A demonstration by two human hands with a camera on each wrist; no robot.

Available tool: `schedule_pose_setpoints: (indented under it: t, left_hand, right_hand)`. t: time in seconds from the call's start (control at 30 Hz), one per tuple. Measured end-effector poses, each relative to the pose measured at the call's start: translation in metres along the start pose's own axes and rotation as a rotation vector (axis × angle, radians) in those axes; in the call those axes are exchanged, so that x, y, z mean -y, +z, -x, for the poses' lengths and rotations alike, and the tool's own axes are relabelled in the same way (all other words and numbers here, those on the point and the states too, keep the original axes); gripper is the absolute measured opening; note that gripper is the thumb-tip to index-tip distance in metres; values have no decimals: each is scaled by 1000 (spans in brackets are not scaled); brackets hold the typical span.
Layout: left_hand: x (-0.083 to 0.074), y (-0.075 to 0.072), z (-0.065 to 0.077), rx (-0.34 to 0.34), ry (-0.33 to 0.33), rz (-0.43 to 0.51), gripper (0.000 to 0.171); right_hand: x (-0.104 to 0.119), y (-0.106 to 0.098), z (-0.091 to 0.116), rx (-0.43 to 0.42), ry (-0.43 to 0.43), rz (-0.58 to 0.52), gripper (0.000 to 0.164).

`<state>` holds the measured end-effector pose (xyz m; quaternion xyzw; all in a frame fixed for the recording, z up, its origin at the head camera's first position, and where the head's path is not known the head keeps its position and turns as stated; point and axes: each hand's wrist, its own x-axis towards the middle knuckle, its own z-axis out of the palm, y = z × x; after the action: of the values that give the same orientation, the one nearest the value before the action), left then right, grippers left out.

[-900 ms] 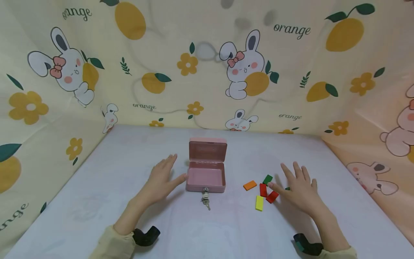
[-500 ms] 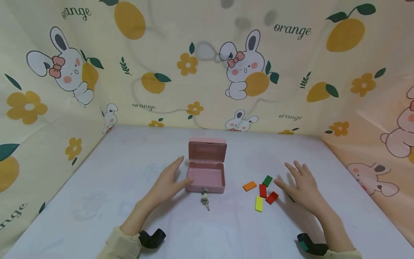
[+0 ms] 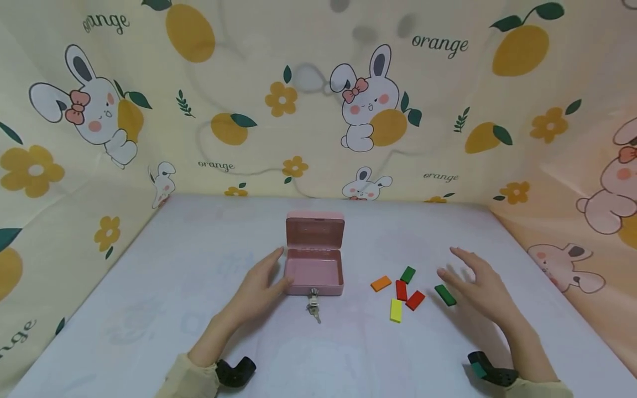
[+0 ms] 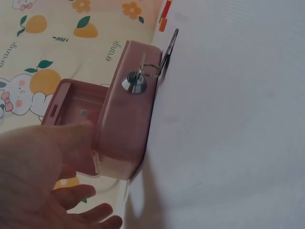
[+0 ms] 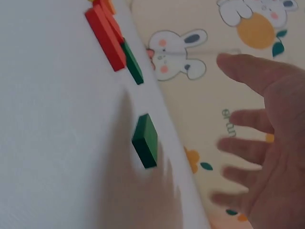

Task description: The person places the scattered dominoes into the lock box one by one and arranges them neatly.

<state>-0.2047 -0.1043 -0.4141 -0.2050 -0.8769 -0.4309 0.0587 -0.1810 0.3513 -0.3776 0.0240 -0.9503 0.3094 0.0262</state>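
Observation:
A small pink metal box (image 3: 314, 290) stands with its lid (image 3: 315, 233) raised; its inside looks bare. Keys on a ring (image 3: 313, 312) hang from the front lock (image 4: 134, 83). My left hand (image 3: 259, 290) is at the box's left side, fingers extended and thumb by the front left corner; I cannot tell whether it touches. My right hand (image 3: 480, 287) hovers with spread fingers above the table, holding nothing, just right of a dark green block (image 3: 445, 295). Left of that lie another green block (image 3: 408, 275), two red blocks (image 3: 415, 300), a yellow block (image 3: 395, 310) and an orange block (image 3: 381, 283).
A white table surface (image 3: 358, 354) lies under everything. Cloth printed with rabbits and oranges (image 3: 318, 121) hangs behind and along both sides. Black wrist devices (image 3: 235, 372) sit at both sleeve cuffs.
My left hand has moved right, up to the box's side. My right hand has drawn right, uncovering the dark green block. The whole view has shifted slightly; box and blocks keep their places.

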Motion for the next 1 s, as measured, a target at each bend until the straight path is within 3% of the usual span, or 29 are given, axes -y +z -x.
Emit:
schedule_pose_setpoints:
  t: [0.17, 0.47, 0.7, 1.0]
  left_hand:
    - [3, 2, 1, 6, -2, 18, 73]
    - [8, 5, 5, 23, -27, 47, 73]
    - [6, 6, 6, 29, -49, 53, 70]
    - [5, 6, 4, 34, -51, 48, 67]
  right_hand:
    - [-11, -1, 2, 47, 33, -74, 77]
    - [-28, 0, 1, 90, -60, -184, 63]
    - [-35, -1, 0, 175, -45, -256, 63]
    - [-40, -5, 2, 252, -103, -321, 65]
